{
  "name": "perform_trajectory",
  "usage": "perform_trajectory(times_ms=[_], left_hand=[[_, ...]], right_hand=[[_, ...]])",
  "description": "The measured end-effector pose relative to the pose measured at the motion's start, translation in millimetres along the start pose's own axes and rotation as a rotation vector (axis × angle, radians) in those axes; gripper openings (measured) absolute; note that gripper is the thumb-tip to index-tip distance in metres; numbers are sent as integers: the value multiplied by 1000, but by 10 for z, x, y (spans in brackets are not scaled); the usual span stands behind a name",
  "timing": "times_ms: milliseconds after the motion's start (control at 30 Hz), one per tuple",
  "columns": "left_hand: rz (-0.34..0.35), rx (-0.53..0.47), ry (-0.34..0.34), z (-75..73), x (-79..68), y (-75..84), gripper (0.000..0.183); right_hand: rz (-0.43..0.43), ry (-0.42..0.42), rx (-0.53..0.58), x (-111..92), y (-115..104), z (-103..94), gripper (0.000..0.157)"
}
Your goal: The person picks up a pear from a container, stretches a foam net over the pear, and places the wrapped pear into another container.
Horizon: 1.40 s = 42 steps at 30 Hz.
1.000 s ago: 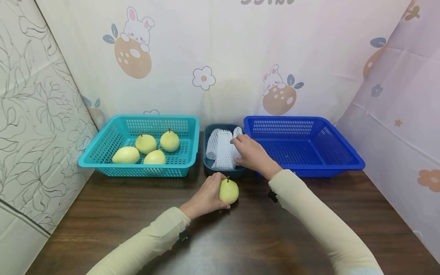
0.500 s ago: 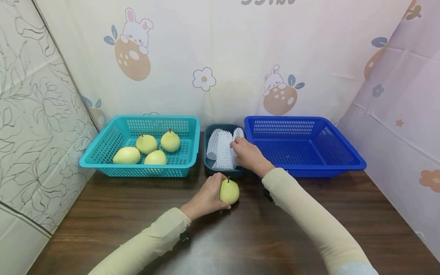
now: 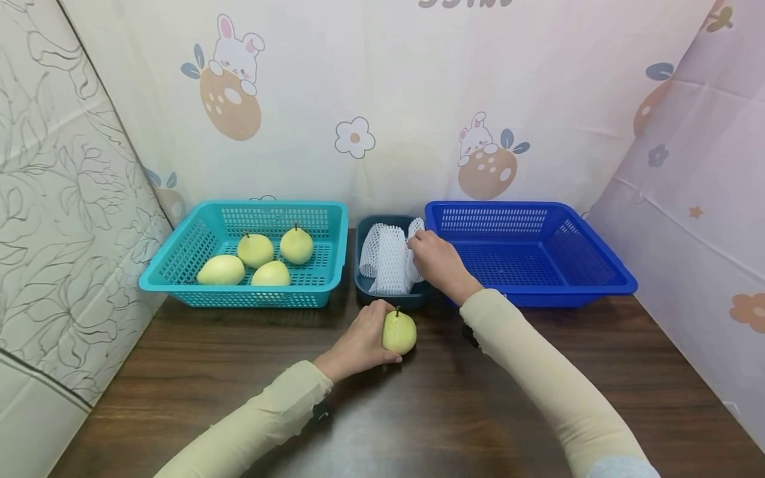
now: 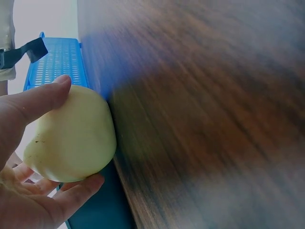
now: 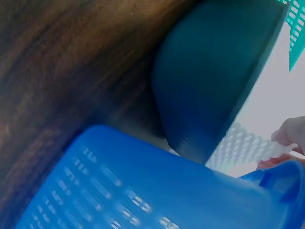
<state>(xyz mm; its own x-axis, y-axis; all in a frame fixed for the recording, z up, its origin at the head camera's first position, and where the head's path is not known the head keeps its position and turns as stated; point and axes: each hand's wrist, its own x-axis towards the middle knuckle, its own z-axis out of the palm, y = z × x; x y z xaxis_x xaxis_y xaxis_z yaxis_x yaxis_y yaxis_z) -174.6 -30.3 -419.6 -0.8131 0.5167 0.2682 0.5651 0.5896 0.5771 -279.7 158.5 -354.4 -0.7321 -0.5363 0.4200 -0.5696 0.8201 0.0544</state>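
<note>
A yellow-green pear (image 3: 399, 333) with a dark stem is gripped by my left hand (image 3: 360, 340), just in front of the small dark teal bin (image 3: 391, 300). In the left wrist view the thumb lies over one side of the pear (image 4: 76, 133) and the fingers curl under the other. My right hand (image 3: 441, 264) is over the bin's right side, where it pinches a white foam net sleeve (image 3: 416, 228). The right wrist view shows that net (image 5: 240, 145) stretched from the bin's rim to the fingertips. More foam net sleeves (image 3: 391, 262) lie in the bin.
To the left stands a turquoise basket (image 3: 239, 299) with several pears (image 3: 255, 251) in it. A blue basket (image 3: 538, 291) is close on the bin's right. Behind them hangs a patterned curtain (image 3: 406, 86); all stand on a dark wooden table (image 3: 418, 425).
My right hand has closed its fingertips on the right-hand foam net sleeve and shifted it slightly up and right. The left hand and its pear have stayed in place.
</note>
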Motion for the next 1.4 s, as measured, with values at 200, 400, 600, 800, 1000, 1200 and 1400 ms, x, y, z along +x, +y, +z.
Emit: perform_trajectory(times_ms=[200,400,600,800,1000,1200,1400], left_hand=[[-11,0,-11,-1,3,-5,75],[-5,6,-6,4,4,-8,76],[2,10,0,7,6,-10,76],[-21,-3,-10,6,-2,-4,75],[-17,-8,-7,8,-9,-5,76],[-23,-7,-9,21,-7,-10,76],[-33,0,-7,32,-7,-22,76]], right_hand=[[25,106,-3,44,43,-86,12],[53,178,15,95,69,-220,11],[95,250,25,137,99,-328,14],[106,329,41,165,124,-410,12],[148,360,79,199,141,-539,13],[204,353,146,206,142,-686,15],[224,315,189,183,97,-818,17]])
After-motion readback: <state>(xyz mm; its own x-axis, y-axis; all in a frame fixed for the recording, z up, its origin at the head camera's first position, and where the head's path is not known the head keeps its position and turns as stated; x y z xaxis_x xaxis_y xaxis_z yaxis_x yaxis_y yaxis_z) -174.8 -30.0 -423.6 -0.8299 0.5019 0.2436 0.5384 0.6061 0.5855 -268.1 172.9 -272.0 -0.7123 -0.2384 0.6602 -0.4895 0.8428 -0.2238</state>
